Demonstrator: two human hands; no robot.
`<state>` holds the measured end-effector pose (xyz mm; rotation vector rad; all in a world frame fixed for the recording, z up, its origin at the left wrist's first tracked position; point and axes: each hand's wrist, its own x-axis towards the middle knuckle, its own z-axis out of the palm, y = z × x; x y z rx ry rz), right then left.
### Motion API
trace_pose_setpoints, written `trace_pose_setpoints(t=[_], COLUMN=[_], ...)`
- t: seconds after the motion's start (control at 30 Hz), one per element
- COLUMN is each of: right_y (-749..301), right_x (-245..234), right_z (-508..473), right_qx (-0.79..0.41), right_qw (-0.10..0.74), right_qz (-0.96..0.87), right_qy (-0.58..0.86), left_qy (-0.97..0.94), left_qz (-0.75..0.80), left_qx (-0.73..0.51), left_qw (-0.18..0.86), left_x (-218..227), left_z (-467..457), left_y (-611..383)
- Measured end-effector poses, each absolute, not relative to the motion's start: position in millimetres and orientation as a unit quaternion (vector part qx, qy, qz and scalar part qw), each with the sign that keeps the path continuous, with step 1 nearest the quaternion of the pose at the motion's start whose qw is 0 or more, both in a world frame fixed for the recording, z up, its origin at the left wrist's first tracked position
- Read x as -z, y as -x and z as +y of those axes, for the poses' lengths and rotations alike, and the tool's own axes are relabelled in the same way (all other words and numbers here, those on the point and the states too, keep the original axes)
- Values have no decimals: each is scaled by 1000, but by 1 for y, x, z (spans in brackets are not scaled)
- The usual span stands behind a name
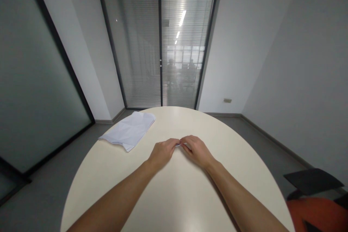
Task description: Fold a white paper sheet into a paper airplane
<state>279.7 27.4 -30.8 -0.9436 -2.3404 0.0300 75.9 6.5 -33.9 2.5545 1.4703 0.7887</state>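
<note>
My left hand (pixel 162 153) and my right hand (pixel 196 150) meet at the middle of a round cream table (pixel 174 203). The fingers of both hands are pinched together on a small white piece of paper (pixel 179 145) between their tips. Most of that paper is hidden by the fingers. A stack of creased white paper sheets (pixel 129 130) lies at the table's far left, a short way beyond my left hand.
A glass door with blinds (pixel 160 43) stands behind the table. At the lower right there is an orange chair with a black armrest (pixel 312 188). Grey floor surrounds the table, with a glass partition on the left.
</note>
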Motion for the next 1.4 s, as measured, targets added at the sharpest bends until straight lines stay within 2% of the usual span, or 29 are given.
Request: trace_pose_setpoints(t=[0.27, 0.77, 1.13, 1.4], right_y=[-283, -287, -288, -287], right_x=[32, 30, 31, 30], right_z=[28, 30, 32, 29], right_qx=[-36, -70, -68, -49], right_qw=[320, 330, 349, 302], right_qz=[-856, -857, -846, -882], right_qy=[404, 391, 397, 359], left_qy=[-836, -798, -809, -816], left_qz=[481, 514, 497, 530], left_qx=[-265, -310, -312, -233], left_qw=[20, 51, -5, 9], left_x=[33, 37, 34, 43], left_z=[5, 10, 12, 15], left_y=[-77, -76, -73, -72])
